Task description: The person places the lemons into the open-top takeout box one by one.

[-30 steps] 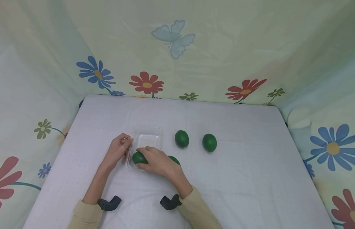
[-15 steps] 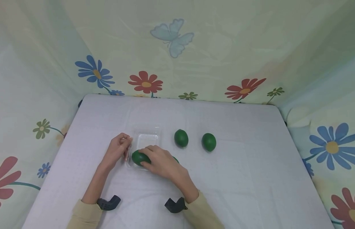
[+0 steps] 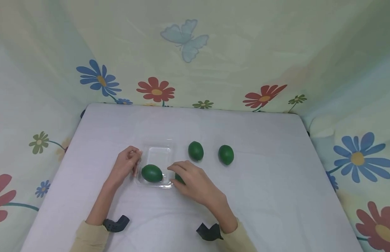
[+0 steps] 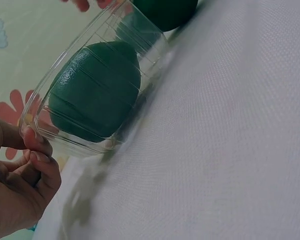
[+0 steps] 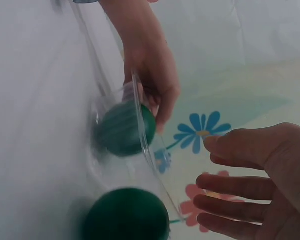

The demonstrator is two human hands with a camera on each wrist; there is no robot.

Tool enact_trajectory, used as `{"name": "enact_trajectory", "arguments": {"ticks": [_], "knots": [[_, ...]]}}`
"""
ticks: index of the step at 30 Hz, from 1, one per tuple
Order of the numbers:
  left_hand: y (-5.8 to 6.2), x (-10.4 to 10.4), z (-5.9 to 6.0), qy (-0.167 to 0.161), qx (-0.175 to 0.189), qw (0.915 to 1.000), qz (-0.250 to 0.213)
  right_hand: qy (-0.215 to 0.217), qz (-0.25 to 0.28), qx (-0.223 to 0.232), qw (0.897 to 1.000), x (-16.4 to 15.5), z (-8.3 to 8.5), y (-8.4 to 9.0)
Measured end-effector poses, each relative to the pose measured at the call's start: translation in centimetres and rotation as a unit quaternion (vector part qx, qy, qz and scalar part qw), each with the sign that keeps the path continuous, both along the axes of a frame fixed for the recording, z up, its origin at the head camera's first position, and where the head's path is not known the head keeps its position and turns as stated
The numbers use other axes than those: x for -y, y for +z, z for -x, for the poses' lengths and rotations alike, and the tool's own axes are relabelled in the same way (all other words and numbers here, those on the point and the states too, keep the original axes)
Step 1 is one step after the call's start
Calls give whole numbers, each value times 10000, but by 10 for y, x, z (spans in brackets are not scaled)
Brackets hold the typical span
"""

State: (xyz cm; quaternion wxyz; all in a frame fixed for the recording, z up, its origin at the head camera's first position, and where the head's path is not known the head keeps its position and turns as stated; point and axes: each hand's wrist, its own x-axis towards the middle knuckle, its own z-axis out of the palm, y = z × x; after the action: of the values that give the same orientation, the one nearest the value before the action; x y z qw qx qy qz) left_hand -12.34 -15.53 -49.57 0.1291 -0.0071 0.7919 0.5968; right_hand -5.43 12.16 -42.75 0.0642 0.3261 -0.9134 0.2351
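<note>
The clear plastic tray (image 3: 157, 154) serves as landmark. One green lime (image 3: 152, 173) lies inside it at its near end. The left hand (image 3: 125, 165) pinches the tray's left rim with curled fingers, steadying it. The right hand (image 3: 195, 182), fingers relaxed and holding nothing, hovers over a second lime (image 3: 179, 179) just right of the tray. Two more limes (image 3: 195, 151) (image 3: 226, 154) lie farther right. Judged step: loading limes; next calls for closing the fingers around the second lime.

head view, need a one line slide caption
Left hand steadies a clear tray holding one green fruit; right hand reaches another.
</note>
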Motion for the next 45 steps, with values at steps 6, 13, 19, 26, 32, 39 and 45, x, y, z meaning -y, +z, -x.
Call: {"name": "enact_trajectory", "arguments": {"ticks": [6,13,19,26,32,39,45], "knots": [[0,1,-1,-18,-27,10000,42,-284,-4,-146,9995,-24,-7,-2],[0,0,-1,-11,-27,10000,39,-837,-107,-107,9964,-54,-13,-7],[1,0,-1,-33,3,10000,22,-1186,-131,-230,9926,-79,-13,-12],[3,0,0,-59,10,10000,-12,-1466,-99,-519,9878,-104,-7,-17],[3,1,0,-75,64,9999,-24,-1695,16,-574,9839,-122,4,-20],[3,0,1,-109,68,9999,-46,-1711,-132,-556,9836,-136,20,-23],[0,0,2,-101,66,9999,-36,-1884,-546,45,9806,-141,36,-28]]}}
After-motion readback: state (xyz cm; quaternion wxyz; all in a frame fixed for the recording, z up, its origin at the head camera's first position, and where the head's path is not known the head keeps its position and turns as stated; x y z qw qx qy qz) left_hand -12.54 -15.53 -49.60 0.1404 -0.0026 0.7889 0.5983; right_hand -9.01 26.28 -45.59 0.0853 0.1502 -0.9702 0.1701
